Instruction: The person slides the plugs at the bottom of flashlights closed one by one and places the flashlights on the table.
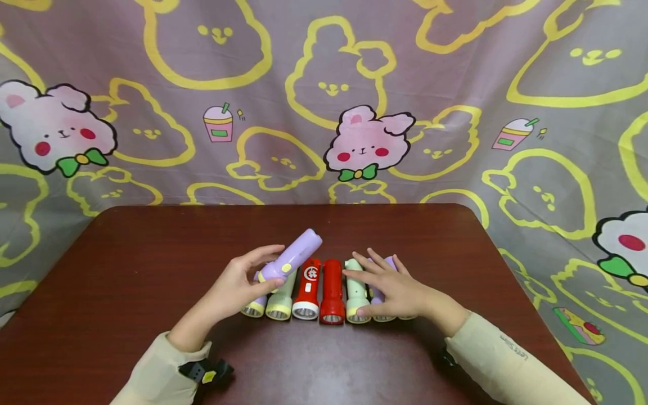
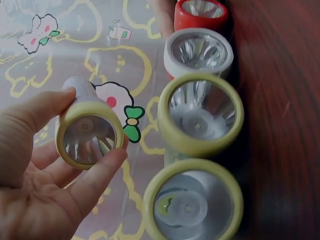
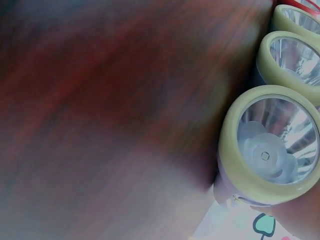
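Observation:
A purple flashlight (image 1: 298, 251) with a yellow button is in my left hand (image 1: 237, 286), gripped near its lens end and tilted above the row. In the left wrist view, thumb and fingers hold it around its yellow rim (image 2: 61, 132). Below lies a row of flashlights: a purple one (image 1: 254, 308), a pale green one (image 1: 279, 306), a red one with a white rim (image 1: 306, 306), an all-red one (image 1: 332, 289) and another pale green one (image 1: 356, 289). My right hand (image 1: 397, 289), fingers spread, lies over the right end, partly hiding purple flashlights (image 1: 384, 316) there.
The row lies side by side on a dark red-brown table (image 1: 177, 242), lenses toward me. A curtain (image 1: 283, 101) with cartoon bunnies hangs behind the table's far edge. A black strap device (image 1: 205, 371) sits at my left cuff.

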`<state>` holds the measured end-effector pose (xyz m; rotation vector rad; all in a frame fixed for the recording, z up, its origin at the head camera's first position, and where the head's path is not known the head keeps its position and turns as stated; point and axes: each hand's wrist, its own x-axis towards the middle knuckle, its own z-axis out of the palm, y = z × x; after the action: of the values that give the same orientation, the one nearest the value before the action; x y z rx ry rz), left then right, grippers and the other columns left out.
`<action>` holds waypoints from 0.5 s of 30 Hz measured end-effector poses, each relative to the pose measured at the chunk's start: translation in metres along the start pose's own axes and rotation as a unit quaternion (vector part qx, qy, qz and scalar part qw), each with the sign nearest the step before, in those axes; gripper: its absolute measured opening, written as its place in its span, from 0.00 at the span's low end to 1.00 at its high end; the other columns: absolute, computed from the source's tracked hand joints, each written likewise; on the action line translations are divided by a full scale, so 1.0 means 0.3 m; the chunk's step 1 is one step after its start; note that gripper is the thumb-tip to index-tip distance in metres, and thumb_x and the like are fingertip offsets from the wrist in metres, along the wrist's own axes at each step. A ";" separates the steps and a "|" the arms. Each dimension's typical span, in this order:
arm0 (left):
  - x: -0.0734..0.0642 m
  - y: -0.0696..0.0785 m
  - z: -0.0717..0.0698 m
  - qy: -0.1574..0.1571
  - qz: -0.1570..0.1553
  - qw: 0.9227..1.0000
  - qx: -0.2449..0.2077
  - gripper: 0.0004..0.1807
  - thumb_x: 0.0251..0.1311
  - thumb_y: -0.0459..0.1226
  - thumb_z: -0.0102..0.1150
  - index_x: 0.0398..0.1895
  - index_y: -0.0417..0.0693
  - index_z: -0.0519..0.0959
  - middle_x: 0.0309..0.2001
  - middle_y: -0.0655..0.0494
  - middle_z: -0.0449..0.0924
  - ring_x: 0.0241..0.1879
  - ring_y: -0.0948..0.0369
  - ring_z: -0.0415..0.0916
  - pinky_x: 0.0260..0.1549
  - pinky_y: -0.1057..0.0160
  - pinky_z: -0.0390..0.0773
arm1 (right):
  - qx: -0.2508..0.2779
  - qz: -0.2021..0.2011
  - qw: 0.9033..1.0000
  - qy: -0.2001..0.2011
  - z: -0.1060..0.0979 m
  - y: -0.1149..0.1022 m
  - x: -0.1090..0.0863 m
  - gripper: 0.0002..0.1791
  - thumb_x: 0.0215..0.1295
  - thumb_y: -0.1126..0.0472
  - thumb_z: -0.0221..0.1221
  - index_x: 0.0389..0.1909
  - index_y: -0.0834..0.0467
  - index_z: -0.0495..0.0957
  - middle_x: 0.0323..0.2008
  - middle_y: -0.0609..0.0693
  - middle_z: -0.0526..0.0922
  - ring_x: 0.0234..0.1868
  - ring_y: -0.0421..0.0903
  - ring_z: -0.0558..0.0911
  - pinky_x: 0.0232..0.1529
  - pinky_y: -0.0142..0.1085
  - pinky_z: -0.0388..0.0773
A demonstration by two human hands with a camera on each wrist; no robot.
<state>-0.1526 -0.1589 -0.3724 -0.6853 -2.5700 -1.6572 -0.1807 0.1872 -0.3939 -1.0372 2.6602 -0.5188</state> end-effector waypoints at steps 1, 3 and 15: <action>0.001 0.001 0.004 -0.003 0.001 1.000 -0.001 0.30 0.56 0.31 0.70 0.64 0.40 0.73 0.51 0.39 0.83 0.40 0.67 0.79 0.29 0.66 0.80 | 0.000 0.000 1.000 0.001 -0.001 0.001 0.000 0.43 0.58 0.30 0.60 0.74 0.37 0.61 0.80 0.51 0.50 0.79 0.64 0.45 0.65 0.78 0.38; 0.001 0.004 0.012 -0.007 0.001 1.000 -0.008 0.30 0.56 0.31 0.70 0.64 0.40 0.73 0.52 0.39 0.83 0.41 0.65 0.79 0.32 0.67 0.81 | 0.003 -0.001 1.000 0.002 -0.003 0.001 0.000 0.43 0.57 0.30 0.61 0.74 0.37 0.61 0.80 0.51 0.50 0.79 0.64 0.44 0.65 0.78 0.37; 0.002 0.007 0.040 -0.021 0.010 0.999 -0.030 0.30 0.56 0.31 0.71 0.63 0.41 0.74 0.54 0.40 0.82 0.47 0.59 0.80 0.41 0.67 0.83 | 0.019 -0.008 0.999 0.027 0.001 -0.007 -0.014 0.41 0.60 0.34 0.62 0.73 0.40 0.64 0.78 0.52 0.55 0.79 0.63 0.47 0.65 0.78 0.34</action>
<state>-0.1497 -0.1474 -0.3758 -0.7538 -2.5418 -1.7397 -0.1763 0.1885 -0.3930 -1.0494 2.6805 -0.6067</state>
